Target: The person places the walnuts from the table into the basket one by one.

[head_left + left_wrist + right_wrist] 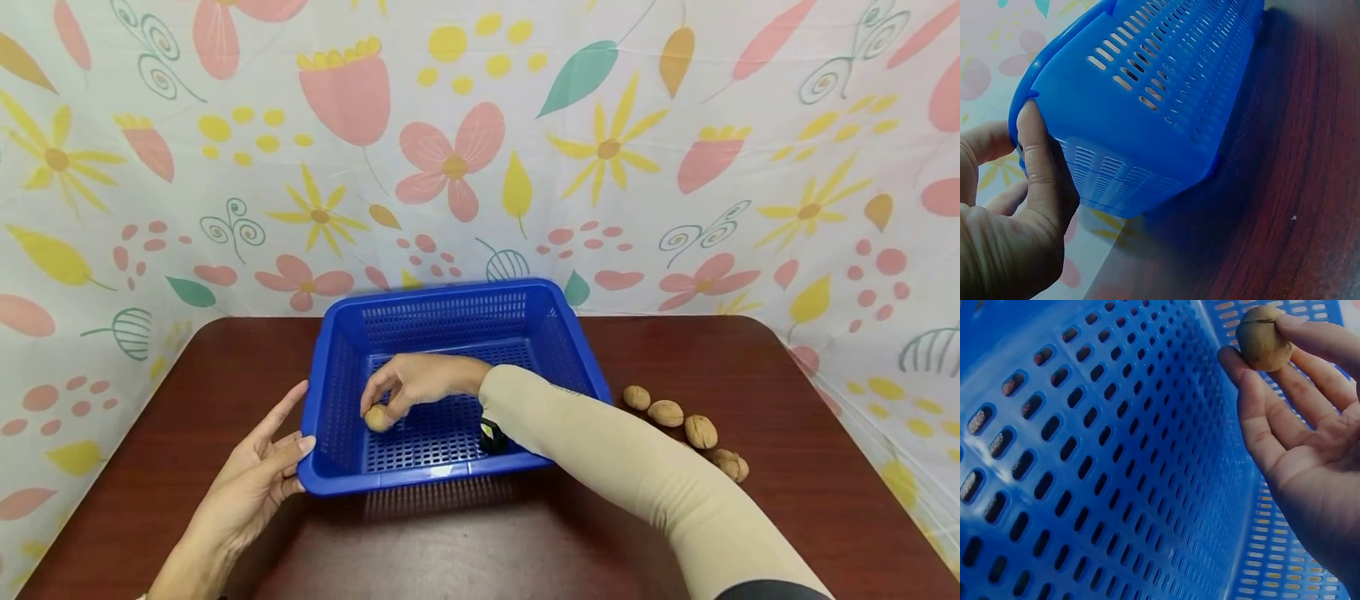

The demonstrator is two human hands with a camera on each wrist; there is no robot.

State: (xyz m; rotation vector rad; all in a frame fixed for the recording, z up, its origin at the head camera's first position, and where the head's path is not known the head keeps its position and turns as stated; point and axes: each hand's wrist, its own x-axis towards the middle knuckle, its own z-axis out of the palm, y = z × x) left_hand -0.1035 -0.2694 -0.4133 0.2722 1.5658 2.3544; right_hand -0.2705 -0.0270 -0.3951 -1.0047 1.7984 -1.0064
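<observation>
A blue plastic basket (405, 477) with slotted walls and floor stands on the table. My left hand (251, 479) grips its left rim near the front corner, thumb on the rim and fingers against the side; the left wrist view shows that hand (1029, 206) pinching the rim. Inside the basket, toward its left side, my right hand (423, 379) holds a walnut (378, 418) between thumb and fingertips. In the right wrist view the light brown walnut (1264, 339) sits at the fingertips, above the slotted blue plastic (1104, 456).
Several walnuts (701, 432) lie in a slanting row on the dark red-brown table (675, 350) right of the basket, partly hidden by the right sleeve (600, 433). A cloth (465, 158) with flowers and leaves hangs behind the table.
</observation>
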